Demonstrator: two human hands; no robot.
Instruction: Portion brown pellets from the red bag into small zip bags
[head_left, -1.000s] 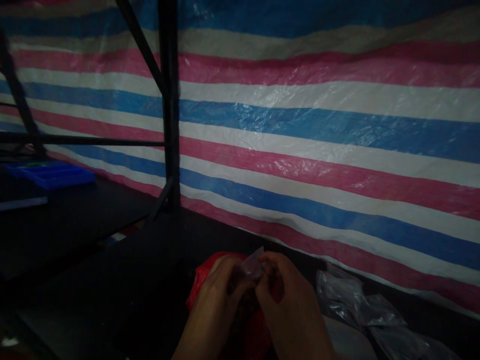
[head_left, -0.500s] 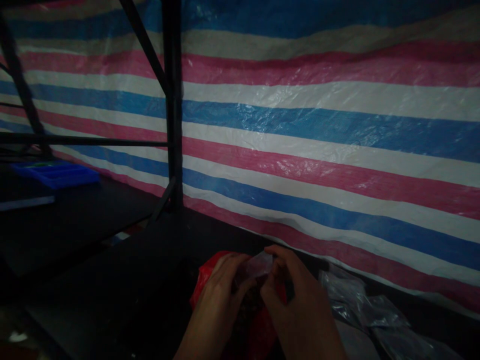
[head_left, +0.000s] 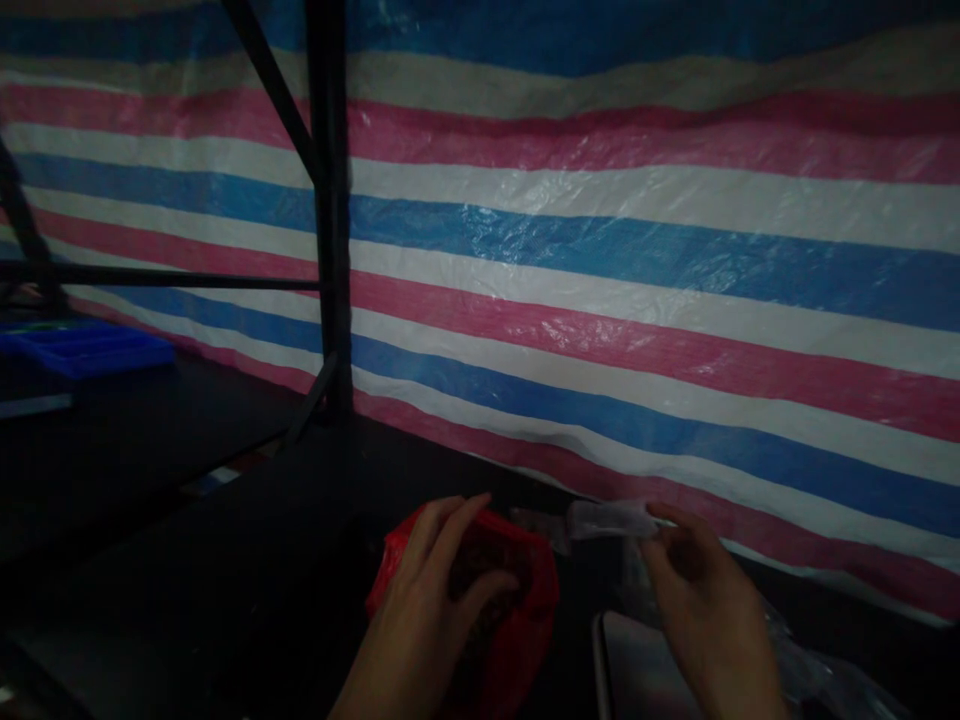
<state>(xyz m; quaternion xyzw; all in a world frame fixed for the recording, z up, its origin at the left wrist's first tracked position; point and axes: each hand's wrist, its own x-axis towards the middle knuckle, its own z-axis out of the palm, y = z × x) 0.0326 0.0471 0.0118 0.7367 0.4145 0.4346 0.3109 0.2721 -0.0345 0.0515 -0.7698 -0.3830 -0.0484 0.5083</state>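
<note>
A red plastic bag [head_left: 536, 590] stands with its mouth spread on the black table, and dark small contents show dimly inside. Over its left side is my left hand [head_left: 442, 570], fingers and thumb apart, nothing visible between them. To the right, my right hand [head_left: 697, 580] pinches the end of a small clear plastic bag [head_left: 611, 520], which stretches leftward from the fingertips. Whether anything is inside the clear bag is too dim to tell. Below the right hand lies a flat, pale, round-cornered object [head_left: 637, 665], partly covered by the wrist.
Clear plastic bags [head_left: 825, 680] lie at the right, partly behind my right forearm. A blue tray [head_left: 97, 348] sits on the left tabletop. A black metal post [head_left: 330, 220] rises before a striped plastic sheet [head_left: 637, 260].
My right hand has moved right, away from the red bag, carrying the clear plastic bag. My left hand has let go of it and opened. The view has turned slightly right.
</note>
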